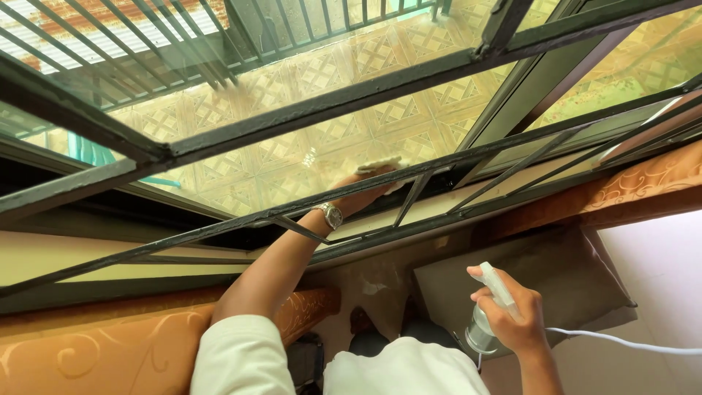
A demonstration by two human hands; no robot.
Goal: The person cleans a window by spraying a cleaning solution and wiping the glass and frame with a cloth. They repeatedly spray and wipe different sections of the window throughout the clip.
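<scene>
The left hand [362, 192] is stretched forward through the dark metal window grille [409, 197] and is pressed against the glass pane [292, 157]. A pale cloth [380, 167] is held under its fingers, flat on the glass; the grip appears closed over the cloth, though the fingers are partly hidden by the bars, so how tightly they are curled cannot be told. The cloth lies with its long side roughly level, across the top of the hand. A wristwatch [331, 215] with a metal band is worn on that wrist, just below the lower bar of the grille.

The right hand [512, 314] is kept low and near the body, well apart from the window. A small spray bottle [488, 311] is gripped in it, the fingers wrapped fully around the neck and trigger. The bottle's long axis is tilted, its white nozzle pointed up and to the left toward the glass, its clear rounded body turned down toward the person.

A white cord [621, 341] is seen running off to the right beside this hand. An orange patterned curtain [95, 351] is gathered at lower left.
</scene>
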